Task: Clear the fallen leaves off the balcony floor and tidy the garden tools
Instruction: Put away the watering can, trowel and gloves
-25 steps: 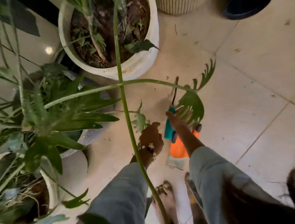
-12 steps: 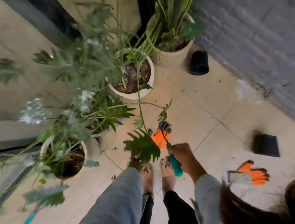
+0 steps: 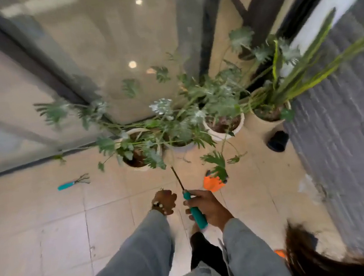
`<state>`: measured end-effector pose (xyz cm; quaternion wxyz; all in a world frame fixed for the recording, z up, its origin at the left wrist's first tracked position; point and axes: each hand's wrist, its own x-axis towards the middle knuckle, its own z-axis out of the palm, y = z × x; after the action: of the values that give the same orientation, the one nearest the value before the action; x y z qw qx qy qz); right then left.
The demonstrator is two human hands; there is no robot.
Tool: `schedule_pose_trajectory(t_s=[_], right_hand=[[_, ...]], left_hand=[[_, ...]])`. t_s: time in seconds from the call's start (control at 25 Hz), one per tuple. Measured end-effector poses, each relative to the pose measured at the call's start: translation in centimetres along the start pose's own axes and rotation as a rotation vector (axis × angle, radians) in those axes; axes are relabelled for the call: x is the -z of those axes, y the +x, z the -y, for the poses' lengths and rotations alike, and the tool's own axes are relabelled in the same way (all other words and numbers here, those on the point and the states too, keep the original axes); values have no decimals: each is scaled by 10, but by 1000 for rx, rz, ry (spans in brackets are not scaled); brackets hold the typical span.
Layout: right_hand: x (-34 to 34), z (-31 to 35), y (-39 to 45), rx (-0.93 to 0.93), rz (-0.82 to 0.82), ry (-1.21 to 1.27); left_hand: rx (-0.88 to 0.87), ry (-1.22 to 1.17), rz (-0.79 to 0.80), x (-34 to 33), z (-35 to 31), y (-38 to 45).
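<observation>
The right hand [image 3: 204,206] has its grip around a teal-handled tool [image 3: 194,212], whose far end blurs into the plants. The left hand [image 3: 164,201] looks loosely curled, its grip unclear. A hand rake [image 3: 73,182] lies on the floor, far left.

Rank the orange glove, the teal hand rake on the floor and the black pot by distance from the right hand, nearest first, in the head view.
1. Orange glove, just ahead of the right hand.
2. Black pot, ahead-right by the grey wall.
3. Teal hand rake, far left on the tiles.
</observation>
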<state>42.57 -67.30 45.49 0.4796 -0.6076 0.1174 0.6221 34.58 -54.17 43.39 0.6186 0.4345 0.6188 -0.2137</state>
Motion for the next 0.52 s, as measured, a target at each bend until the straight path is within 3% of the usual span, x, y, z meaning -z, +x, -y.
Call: schedule_pose_trajectory(t_s=[0.12, 0.28, 0.52], right_hand=[[-61, 23, -5, 54, 164, -310], [-166, 27, -7, 102, 388, -698], [-353, -49, 3, 70, 589, -1179]], left_hand=[[-63, -486, 16, 64, 4, -36], [-258, -988, -140, 170, 45, -73], [-268, -1430, -392, 338, 214, -108]])
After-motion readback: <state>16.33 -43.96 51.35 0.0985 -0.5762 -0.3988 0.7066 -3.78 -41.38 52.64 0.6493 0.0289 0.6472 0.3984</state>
